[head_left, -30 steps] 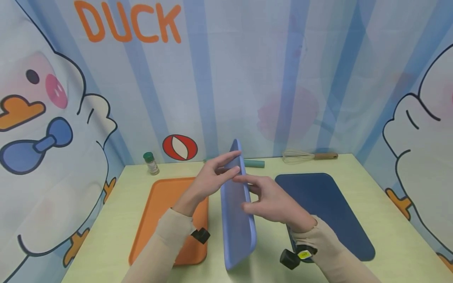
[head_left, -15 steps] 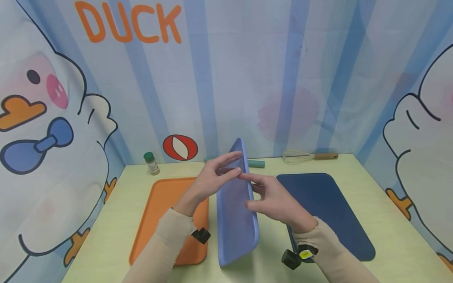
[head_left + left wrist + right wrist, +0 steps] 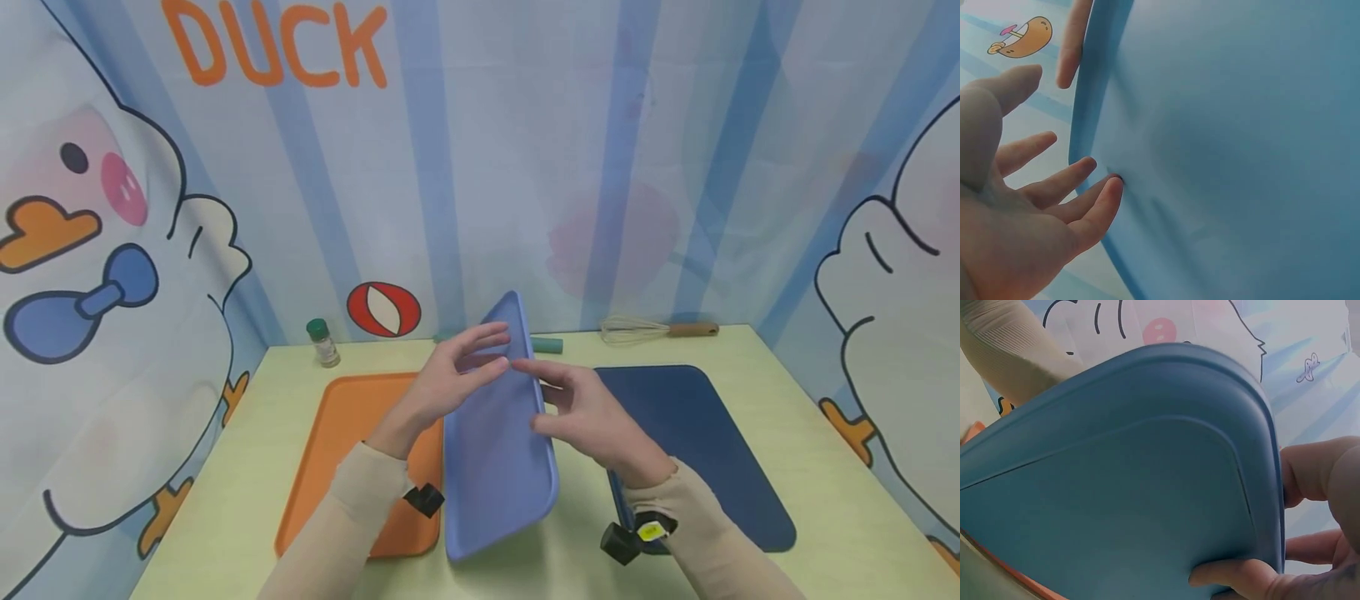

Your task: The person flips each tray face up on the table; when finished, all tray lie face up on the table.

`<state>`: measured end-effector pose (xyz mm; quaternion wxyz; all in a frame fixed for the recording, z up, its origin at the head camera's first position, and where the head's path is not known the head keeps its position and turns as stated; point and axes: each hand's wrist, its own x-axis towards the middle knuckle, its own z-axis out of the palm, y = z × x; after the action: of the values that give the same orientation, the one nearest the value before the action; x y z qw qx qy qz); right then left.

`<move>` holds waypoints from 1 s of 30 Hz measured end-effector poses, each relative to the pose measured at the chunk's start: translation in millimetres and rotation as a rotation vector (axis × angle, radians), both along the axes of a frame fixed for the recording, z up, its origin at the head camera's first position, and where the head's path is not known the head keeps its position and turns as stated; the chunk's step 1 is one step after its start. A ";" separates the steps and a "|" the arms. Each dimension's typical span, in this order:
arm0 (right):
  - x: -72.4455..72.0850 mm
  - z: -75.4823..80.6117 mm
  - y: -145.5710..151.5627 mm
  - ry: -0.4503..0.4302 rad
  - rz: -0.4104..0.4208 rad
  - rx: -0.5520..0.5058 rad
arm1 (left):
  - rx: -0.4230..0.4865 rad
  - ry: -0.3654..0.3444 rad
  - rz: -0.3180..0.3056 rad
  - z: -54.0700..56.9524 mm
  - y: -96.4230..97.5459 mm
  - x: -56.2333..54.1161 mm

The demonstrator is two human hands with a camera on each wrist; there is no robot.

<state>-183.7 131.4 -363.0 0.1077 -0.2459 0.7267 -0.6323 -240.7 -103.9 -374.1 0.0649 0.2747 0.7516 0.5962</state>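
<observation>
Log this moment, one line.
Light-blue tray: tilted, between orange tray and navy tray | right hand: grips rim | left hand: fingertips at inner face

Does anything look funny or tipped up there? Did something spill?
The light blue tray looks odd: it's tilted steeply, while the orange tray and dark blue tray lie flat. The right hand is gripping its edge, so it hasn't simply fallen. I see no spill or damage.
</observation>
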 end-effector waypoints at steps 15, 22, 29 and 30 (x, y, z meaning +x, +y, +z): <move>-4.1 -6.9 7.4 -0.035 -0.029 -0.097 | -0.053 0.054 0.139 -13.0 -13.0 1.5; -6.4 -12.3 16.3 -0.033 -0.048 -0.142 | -0.091 0.018 0.199 -27.8 -29.6 0.8; -7.3 -17.5 24.0 -0.026 -0.078 -0.183 | -0.169 -0.025 0.266 -41.3 -40.0 1.8; -7.4 -17.9 25.0 -0.027 -0.080 -0.194 | -0.184 -0.039 0.276 -42.9 -41.2 2.3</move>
<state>-191.1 156.4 -381.0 0.0678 -0.2175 0.6699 -0.7066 -238.4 -145.0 -417.0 0.0217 0.1502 0.8321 0.5335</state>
